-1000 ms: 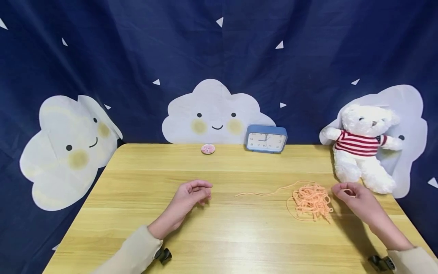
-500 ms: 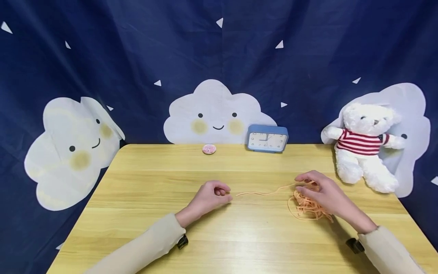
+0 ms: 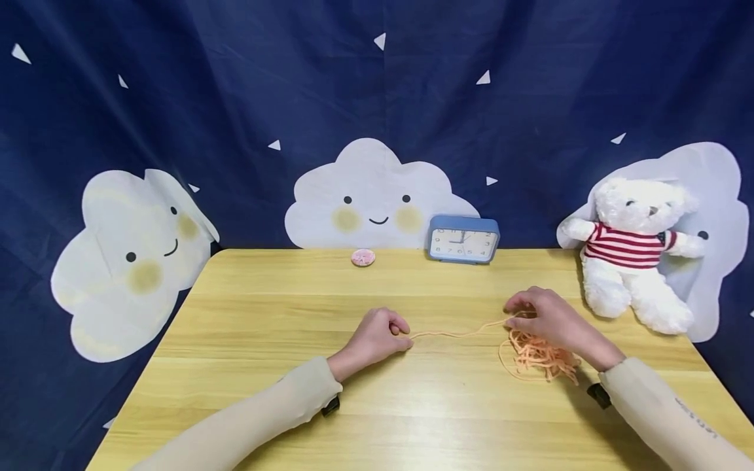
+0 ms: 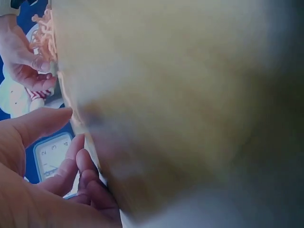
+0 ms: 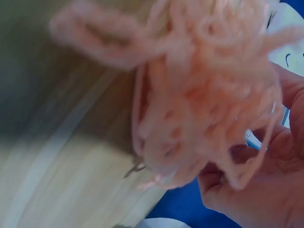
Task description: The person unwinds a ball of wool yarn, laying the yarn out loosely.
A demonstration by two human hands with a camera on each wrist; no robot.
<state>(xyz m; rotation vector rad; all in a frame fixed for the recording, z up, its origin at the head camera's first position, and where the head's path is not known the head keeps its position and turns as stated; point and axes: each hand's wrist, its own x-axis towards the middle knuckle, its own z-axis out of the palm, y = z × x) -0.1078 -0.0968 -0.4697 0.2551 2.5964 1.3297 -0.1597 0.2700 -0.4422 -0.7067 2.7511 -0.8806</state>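
A loose heap of peach yarn (image 3: 543, 358) lies on the right half of the table, one strand (image 3: 448, 334) running left from it. My left hand (image 3: 374, 339) is at that strand's free end. In the left wrist view, a gap shows between its thumb (image 4: 50, 122) and forefinger. Over the heap's far left edge, my right hand (image 3: 549, 319) has thumb and fingers bent on either side of the strand, a small gap between the tips. Blurred yarn (image 5: 204, 99) fills much of the right wrist view and partly hides the right fingers.
A white teddy bear (image 3: 633, 252) in a striped shirt sits at the right, behind the right hand. Near the back edge of the wooden table (image 3: 283, 281) stand a blue clock (image 3: 463, 240) and a small pink round object (image 3: 362, 257). Behind hangs a dark blue cloud-patterned curtain (image 3: 235, 85).
My left hand has moved right to the strand's end. From beside the bear, my right hand has come left over the yarn heap. The strand lies much as before.
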